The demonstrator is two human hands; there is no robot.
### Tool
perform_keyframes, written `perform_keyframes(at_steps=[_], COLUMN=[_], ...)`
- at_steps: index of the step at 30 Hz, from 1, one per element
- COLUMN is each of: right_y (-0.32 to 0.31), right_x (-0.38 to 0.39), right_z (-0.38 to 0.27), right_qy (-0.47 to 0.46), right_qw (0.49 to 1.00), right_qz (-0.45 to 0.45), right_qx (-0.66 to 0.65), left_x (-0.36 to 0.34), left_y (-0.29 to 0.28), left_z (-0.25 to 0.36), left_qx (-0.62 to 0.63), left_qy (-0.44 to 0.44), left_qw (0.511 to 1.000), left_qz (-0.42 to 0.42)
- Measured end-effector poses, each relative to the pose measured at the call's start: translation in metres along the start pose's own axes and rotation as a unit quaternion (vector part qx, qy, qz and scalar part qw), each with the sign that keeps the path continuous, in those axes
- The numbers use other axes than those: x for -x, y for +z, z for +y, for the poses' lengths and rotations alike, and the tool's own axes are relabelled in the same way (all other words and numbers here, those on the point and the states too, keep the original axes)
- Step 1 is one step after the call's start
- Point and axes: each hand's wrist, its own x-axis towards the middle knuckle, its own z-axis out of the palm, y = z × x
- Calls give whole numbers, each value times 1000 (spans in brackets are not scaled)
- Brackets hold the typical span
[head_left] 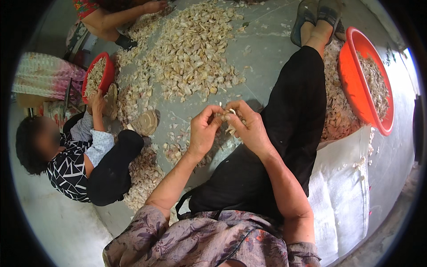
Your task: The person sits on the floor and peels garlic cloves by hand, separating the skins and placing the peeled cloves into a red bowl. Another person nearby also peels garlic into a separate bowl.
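My left hand [204, 130] and my right hand [250, 128] meet above the floor in front of my lap, thumbs and fingertips pinched together. Between the fingertips is a small pale garlic clove [231, 111], partly hidden by the fingers. More whitish cloves or bits of skin [231, 130] show under the curled fingers of my right hand. Beyond my hands spreads a large heap of unpeeled garlic cloves [191, 53]. A smaller scatter of cloves [174, 151] lies near my left wrist.
At the right, a red basin [351, 84] of garlic stands beside my outstretched leg, near a white sack [338, 196]. On the left a seated co-worker [71, 164] reaches to another red basin [108, 73]. Another person's arm [118, 20] extends over the heap's far end.
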Motion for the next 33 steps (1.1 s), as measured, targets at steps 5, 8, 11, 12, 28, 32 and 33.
perform_keyframes(at_steps=[5,8,11,12,28,32,33], right_y=[4,3,4,6,3,4,5], right_x=[1,0,-2,-2,0,-7,-9], right_z=[10,13,9,3,4,9,10], right_qy=[-46,32,74,70,111,55,41], right_qw=[995,998,996,995,990,986,984], right_qz=[-2,-5,7,6,-34,-60,-69], right_qx=[87,53,57,74,79,145,160], left_x=[15,17,17,15,-28,-78,-93], left_y=[-5,-15,-24,-26,-42,-31,-23], left_z=[-11,-16,-17,-18,-42,-70,-70], left_qx=[57,235,323,329,-13,-212,-235], left_qy=[-34,-112,-109,-94,-94,31,105], left_qw=[997,962,939,939,970,965,960], left_qz=[-48,-85,-49,-38,-225,-151,-114])
